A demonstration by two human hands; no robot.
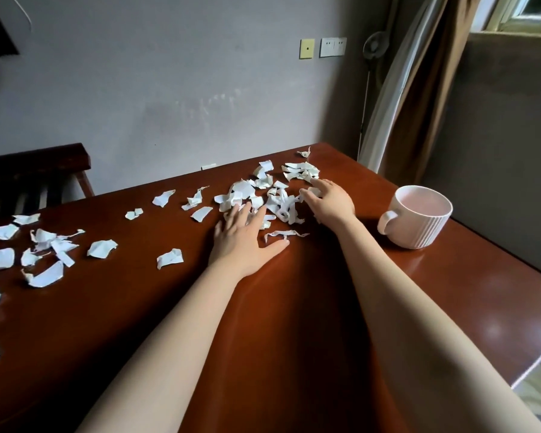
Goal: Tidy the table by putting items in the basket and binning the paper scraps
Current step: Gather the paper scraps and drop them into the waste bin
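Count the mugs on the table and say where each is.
1. The pale pink mug stands upright near the right edge of the table, just right of the right hand, handle toward it. Its left end is out of view, so more may be hidden.

In front of me stands a grey wall [169, 89] carrying a yellow plate [307, 48] beside a white switch panel [333, 47], with a brown curtain [441, 73] hanging at my right and a dark wooden bench [35, 173] at my left.
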